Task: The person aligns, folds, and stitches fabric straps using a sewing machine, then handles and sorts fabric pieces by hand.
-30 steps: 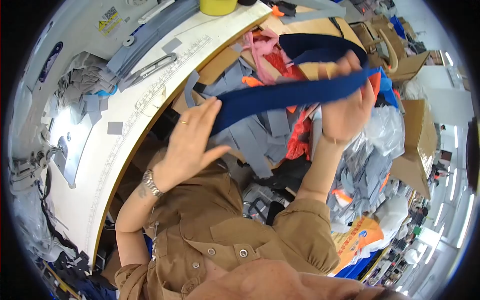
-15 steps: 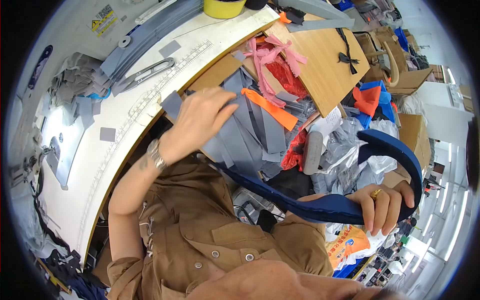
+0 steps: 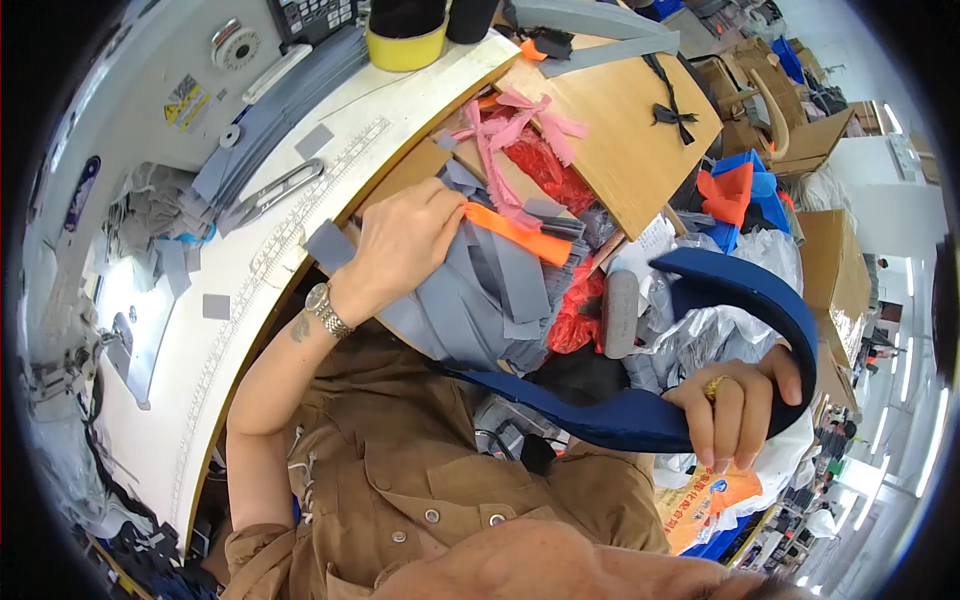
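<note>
My left hand [image 3: 412, 236], with a wristwatch, is closed in a pinch on the near end of an orange fabric strip [image 3: 520, 236]. The strip lies across a heap of grey fabric strips [image 3: 460, 295] in an open drawer. On the right, my right hand [image 3: 735, 405], wearing a ring, is wrapped round a navy blue strip [image 3: 640, 418]. Above that hand the strip curls into a hook shape, while its other end runs left to the front of my brown shirt [image 3: 430, 450]. My right thumb is partly hidden.
Left of the drawer is a white sewing table [image 3: 270, 215] with a printed ruler, thread snips [image 3: 285, 192] and a yellow-banded roll [image 3: 405, 50]. Pink ribbon [image 3: 505, 150] lies at the drawer's far end beside a wooden board [image 3: 620, 130]. Cardboard boxes [image 3: 830, 270] and plastic bags stand right.
My left hand has closed on the end of the orange strip. My right hand and the navy strip have shifted slightly left in view, and the camera view has moved a little.
</note>
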The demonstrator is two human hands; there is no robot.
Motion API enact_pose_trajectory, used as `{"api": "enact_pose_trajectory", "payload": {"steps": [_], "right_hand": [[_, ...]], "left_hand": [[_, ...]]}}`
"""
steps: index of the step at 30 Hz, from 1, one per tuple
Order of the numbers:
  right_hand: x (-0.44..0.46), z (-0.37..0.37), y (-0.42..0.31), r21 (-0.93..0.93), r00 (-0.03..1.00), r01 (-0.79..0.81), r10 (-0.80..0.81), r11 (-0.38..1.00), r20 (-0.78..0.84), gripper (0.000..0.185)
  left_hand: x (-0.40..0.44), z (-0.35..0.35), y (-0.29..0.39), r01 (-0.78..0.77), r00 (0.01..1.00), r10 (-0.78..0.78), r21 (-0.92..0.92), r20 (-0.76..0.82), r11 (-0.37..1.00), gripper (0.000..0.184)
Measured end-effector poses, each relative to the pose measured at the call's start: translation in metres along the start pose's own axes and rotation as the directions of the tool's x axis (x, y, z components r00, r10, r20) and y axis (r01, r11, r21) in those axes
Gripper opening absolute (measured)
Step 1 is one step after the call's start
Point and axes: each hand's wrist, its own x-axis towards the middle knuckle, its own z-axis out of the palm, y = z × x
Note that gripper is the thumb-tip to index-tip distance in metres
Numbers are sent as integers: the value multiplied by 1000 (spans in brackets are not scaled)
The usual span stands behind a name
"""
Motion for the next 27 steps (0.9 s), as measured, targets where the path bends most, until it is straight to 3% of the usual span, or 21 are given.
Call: {"api": "enact_pose_trajectory", "payload": {"steps": [4, 7, 10, 11, 12, 13, 16, 19, 26, 27], "right_hand": [[-11, -7, -7, 24, 996, -72, 70, 997, 52, 36], [-18, -8, -13, 14, 991, -116, 115, 993, 65, 36], [-35, -6, -20, 9, 995, -82, 82, 997, 52, 35], [-42, -5, -21, -12, 998, -60, 60, 998, 21, 34], [-49, -3, -22, -30, 999, -41, 40, 999, -10, 34], [-56, -2, -21, -46, 999, -24, 22, 999, -42, 34], [-72, 1, -12, -87, 980, 95, -108, 992, -167, 34], [-81, 2, -4, -111, 948, 159, -183, 981, -259, 37], [-95, -3, 8, -57, 878, 256, -256, 965, -404, 38], [-97, -3, 9, -50, 868, 267, -263, 962, -421, 38]], "left_hand": [[37, 15, 1, -160, 984, 170, 157, -53, 974, 13], [58, 30, -14, -297, 945, 233, 298, 231, 907, 19], [75, 23, -12, -148, 988, 145, 71, 51, 986, 17], [79, 17, -9, 55, 998, -59, -156, -20, 986, 22], [86, 6, -9, 270, 961, -273, -308, 35, 912, 22], [94, 0, -15, 248, 949, -315, -571, -20, 783, 20], [117, -31, -29, 231, 912, -409, -791, -26, 567, 15], [123, -37, -20, 204, 919, -390, -777, -57, 595, 16], [109, 11, 20, 250, 958, -266, -761, 106, 599, 19], [107, 13, 20, 272, 962, -217, -682, 168, 679, 18]]}}
